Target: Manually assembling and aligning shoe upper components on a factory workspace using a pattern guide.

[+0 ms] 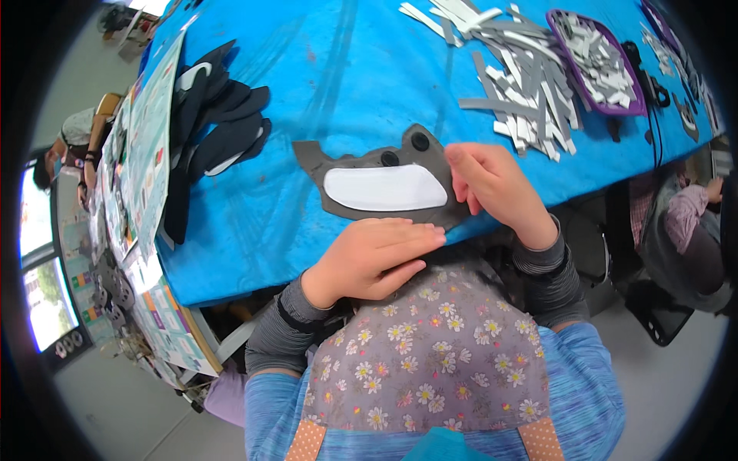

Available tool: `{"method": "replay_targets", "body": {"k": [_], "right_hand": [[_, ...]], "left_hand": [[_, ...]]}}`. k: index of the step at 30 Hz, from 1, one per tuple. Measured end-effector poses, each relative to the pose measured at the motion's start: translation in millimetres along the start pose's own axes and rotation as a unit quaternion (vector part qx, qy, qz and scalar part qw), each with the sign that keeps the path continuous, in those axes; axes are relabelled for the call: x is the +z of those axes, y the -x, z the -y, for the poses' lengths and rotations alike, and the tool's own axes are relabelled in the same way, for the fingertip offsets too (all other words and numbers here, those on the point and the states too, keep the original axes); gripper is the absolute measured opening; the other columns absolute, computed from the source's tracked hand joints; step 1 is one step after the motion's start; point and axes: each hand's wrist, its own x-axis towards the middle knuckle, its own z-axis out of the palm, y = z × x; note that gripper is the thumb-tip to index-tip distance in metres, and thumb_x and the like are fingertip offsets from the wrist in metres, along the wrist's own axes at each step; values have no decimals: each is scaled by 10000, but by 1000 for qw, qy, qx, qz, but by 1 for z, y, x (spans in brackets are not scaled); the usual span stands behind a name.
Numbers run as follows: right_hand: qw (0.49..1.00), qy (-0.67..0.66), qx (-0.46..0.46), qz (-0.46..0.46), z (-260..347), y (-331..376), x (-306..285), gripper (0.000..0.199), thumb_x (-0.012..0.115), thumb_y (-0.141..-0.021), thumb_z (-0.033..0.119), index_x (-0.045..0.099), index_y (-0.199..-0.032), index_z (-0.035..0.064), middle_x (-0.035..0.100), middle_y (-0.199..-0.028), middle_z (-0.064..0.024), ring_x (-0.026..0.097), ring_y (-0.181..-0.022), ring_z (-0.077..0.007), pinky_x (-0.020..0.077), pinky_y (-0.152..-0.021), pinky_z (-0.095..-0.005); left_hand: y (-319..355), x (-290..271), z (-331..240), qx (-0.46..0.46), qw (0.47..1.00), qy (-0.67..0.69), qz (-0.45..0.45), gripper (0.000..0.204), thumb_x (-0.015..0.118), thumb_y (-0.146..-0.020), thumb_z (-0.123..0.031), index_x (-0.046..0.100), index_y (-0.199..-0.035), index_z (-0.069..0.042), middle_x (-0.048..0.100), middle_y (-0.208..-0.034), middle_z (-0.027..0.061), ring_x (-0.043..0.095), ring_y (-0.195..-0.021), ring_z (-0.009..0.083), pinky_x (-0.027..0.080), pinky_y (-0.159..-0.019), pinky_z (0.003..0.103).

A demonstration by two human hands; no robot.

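In front of me on the blue table cover lies a flat dark grey piece (311, 157) with an irregular outline, foam-like in look. Two round black discs (420, 141) sit along its far edge. On top of it rests a white rounded panel (384, 188) with one tapered end. My left hand (377, 257) lies with its fingers stretched and close together along the piece's near edge. At the right edge, my right hand (496, 184) has its fingers bent in toward the thumb; whatever is between them, if anything, is hidden.
Black curved pieces (231, 115) are piled at the left beside a printed sheet (157, 138). Grey and white strips (530, 84) lie heaped at the far right, next to a purple basket (638, 96) of short strips. Other people sit at left and right.
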Motion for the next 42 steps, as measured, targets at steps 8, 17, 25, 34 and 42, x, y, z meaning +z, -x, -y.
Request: {"method": "replay_targets", "body": {"k": [8, 17, 25, 34, 42], "right_hand": [[951, -186, -184, -165, -30, 3, -5, 381, 392, -978, 270, 450, -666, 60, 531, -602, -56, 410, -427, -71, 307, -397, -201], [951, -160, -197, -177, -29, 2, -2, 398, 377, -987, 256, 428, -647, 56, 524, -599, -51, 391, -445, -66, 304, -420, -196], [954, -108, -215, -177, -33, 2, -3, 399, 386, -986, 267, 437, -650, 59, 526, -611, -49, 399, -468, -63, 309, -434, -192], [960, -65, -222, -159, -34, -1, -1, 404, 384, -987, 258, 441, -647, 47, 527, -612, -55, 403, -479, -62, 313, -444, -193], [965, -39, -209, -156, -34, 0, 0, 397, 401, -983, 254, 445, -651, 42, 535, -621, -49, 398, -486, -60, 310, -452, -199]], "left_hand": [[-7, -15, -3, -174, 924, -317, -125, 834, 716, -646, -513, 424, -1334, -141, 315, -1419, 178, 281, -1314, 379, 201, -1024, 602], [13, -3, -12, -119, 948, -288, -62, 840, 773, -599, -345, 409, -1339, -184, 414, -1331, 120, 402, -1242, 290, 251, -1004, 613], [45, -36, -7, -59, 782, -7, -621, 301, 523, -898, -105, 529, -1177, 7, 580, -1161, 140, 559, -1084, 287, 413, -952, 401], [54, -46, -6, 17, 576, 585, -571, 589, 326, -955, -477, 307, -1363, -54, 431, -1326, 113, 420, -1221, 266, 349, -1016, 416], [56, -42, -6, 80, 586, 573, -567, 606, 349, -940, -501, 311, -1363, -68, 434, -1319, 89, 432, -1203, 238, 359, -1010, 398]]}}
